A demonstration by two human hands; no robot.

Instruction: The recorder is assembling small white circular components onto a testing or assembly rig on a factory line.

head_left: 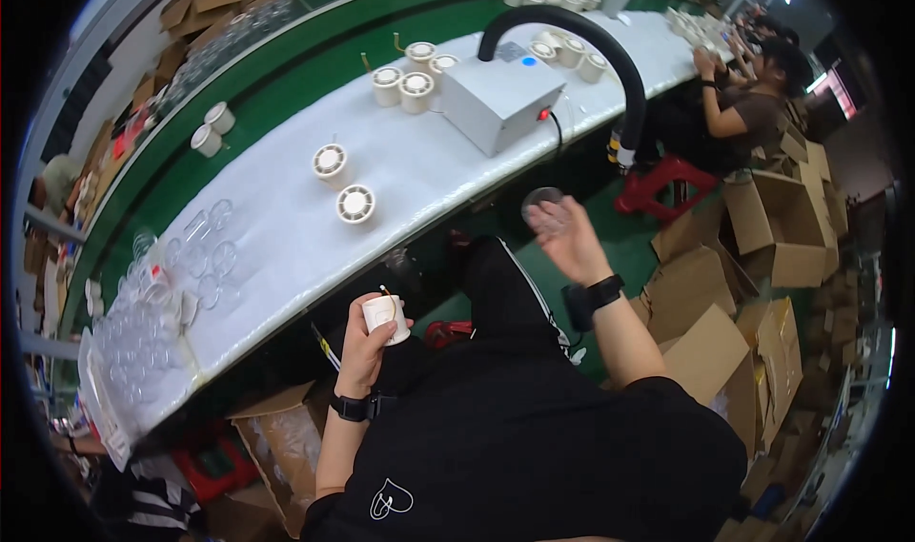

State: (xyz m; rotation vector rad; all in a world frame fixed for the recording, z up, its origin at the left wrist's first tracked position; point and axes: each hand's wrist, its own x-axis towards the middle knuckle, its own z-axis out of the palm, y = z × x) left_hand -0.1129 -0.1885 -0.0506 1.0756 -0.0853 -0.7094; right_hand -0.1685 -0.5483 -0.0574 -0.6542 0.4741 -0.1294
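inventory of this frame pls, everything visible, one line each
white cup: 1, white, held in the left hand
clear round lid: 1, transparent, at the right hand's fingertips
white round units: two nearest on the bench middle, more in clusters further along
clear cups: many, transparent, bench left end
grey metal box: 1, grey with a red button, on the bench
black hose: 1, black, arching from the box over the bench edge
bench: 1, white top, beside a green belt
cardboard boxes: several, brown, floor right
red stool: 1, red, by the co-worker
co-worker: 1, dark top, seated far right
left hand: black wristband
right hand: black wristband
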